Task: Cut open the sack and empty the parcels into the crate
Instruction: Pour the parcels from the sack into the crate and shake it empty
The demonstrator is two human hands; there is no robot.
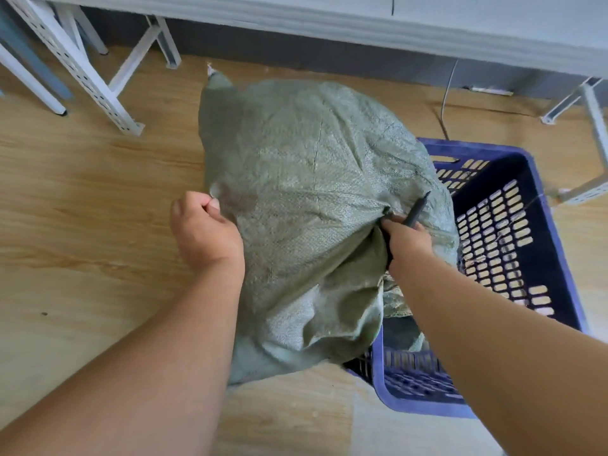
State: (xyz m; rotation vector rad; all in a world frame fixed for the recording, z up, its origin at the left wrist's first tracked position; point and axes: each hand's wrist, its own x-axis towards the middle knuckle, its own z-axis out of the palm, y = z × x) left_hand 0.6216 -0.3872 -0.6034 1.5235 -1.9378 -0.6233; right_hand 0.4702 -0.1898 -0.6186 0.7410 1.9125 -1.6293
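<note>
A bulging green woven sack (306, 179) lies on the wooden floor and leans over the left rim of a blue slotted plastic crate (513, 232). My left hand (204, 232) grips the sack's left edge in a fist. On the sack's right side my right hand (406, 236) pinches a fold of the fabric above the crate. The same hand holds a thin black cutter (418, 209) that points up and away. The sack's lower end hangs into the crate. No parcels are visible.
White slotted metal shelf legs (82, 70) stand at the back left, and more of them (592, 106) at the back right. A grey wall base runs along the top. A thin cable (445, 100) trails on the floor behind the crate.
</note>
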